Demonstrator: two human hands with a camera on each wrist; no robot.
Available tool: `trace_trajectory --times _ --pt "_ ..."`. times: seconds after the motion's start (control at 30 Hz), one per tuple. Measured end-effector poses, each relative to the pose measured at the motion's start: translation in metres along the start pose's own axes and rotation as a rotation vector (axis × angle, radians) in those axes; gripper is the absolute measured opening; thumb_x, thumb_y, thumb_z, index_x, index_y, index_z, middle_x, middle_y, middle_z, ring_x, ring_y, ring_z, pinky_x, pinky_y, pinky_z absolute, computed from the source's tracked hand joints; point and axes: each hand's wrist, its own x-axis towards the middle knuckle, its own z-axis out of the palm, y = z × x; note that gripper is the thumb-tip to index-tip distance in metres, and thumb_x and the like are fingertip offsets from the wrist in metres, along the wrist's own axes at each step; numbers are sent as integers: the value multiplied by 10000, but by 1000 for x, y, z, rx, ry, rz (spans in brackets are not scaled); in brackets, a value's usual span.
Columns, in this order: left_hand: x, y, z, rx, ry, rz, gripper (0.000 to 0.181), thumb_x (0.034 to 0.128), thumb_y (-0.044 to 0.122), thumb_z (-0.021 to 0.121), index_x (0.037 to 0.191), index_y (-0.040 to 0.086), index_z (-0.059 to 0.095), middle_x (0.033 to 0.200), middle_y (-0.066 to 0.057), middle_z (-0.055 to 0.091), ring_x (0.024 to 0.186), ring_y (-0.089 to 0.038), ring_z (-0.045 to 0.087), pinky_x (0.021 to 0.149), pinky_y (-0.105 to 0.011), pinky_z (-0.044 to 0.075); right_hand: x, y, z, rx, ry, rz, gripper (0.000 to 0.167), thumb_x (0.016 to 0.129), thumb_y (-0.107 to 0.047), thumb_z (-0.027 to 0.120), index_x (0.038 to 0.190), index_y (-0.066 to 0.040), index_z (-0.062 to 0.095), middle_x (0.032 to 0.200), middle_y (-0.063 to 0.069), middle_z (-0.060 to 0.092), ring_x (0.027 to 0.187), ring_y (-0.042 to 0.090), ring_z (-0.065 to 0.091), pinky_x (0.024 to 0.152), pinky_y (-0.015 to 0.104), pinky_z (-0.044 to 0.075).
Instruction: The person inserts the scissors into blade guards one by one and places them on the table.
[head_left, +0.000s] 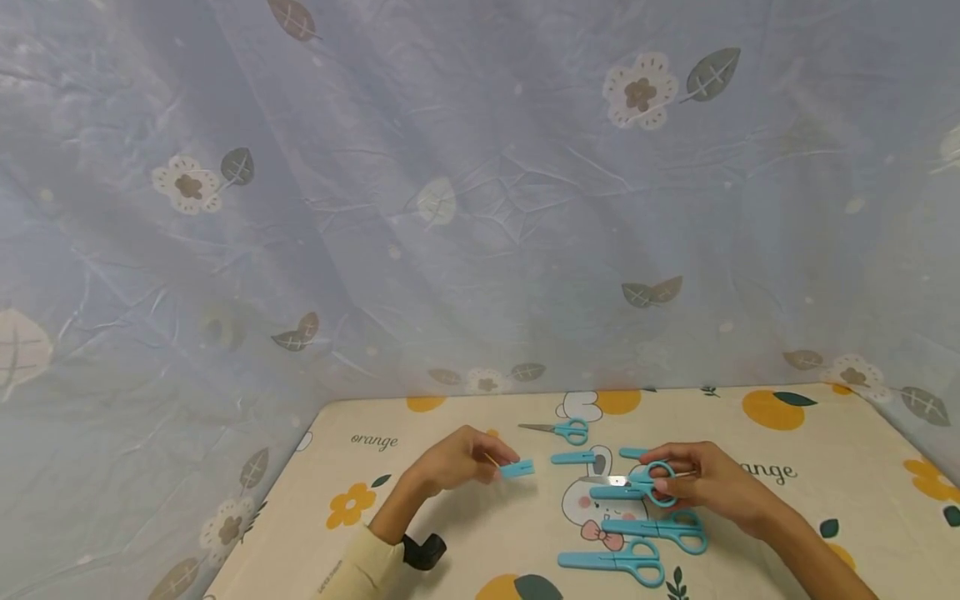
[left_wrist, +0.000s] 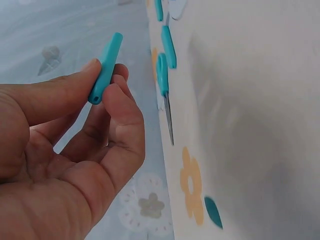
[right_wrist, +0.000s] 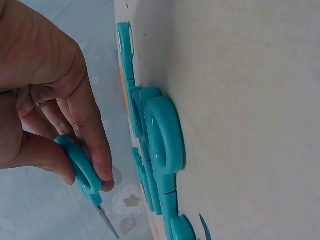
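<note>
Lying near the right hand (head_left: 697, 483) — sheathed scissors (head_left: 611, 562), a loose sheath (head_left: 573, 457).

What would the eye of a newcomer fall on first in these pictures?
Probably the bare-bladed scissors in the right hand, pointing toward the blue sheath that the left hand pinches. Next may come the uncovered pair lying near the far edge of the patterned cloth, and the sheathed pair lying closest to the viewer in the head view.
</note>
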Motion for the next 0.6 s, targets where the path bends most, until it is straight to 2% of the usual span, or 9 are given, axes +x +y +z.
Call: trace_trajectory --times 0.17,0.33,0.6 --pt "1 0 7 -86 -6 -16 338 929 -103 673 1245 -30 770 1259 -198 761 1069 -195 743 880 -312 619 -1 2 -3 18 -7 -1 563 1053 -201 708 1466 134 522 1335 159 713 1029 211 768 881 438 660" --pt "2 -5 11 -107 -5 -44 359 914 -113 651 1236 -15 777 1244 -160 764 1052 -183 729 859 -308 613 1 6 -3 26 -20 -16 543 1062 -193 694 1468 126 524 1312 127 722 1030 223 769 882 419 659" --pt "7 -10 15 -165 -29 -39 315 917 -88 701 1220 -43 773 1176 -129 778 966 -146 719 802 -270 606 0 6 -4 51 -31 -11 538 1057 -166 697 1470 129 517 1283 86 734 1041 199 768 893 414 657"
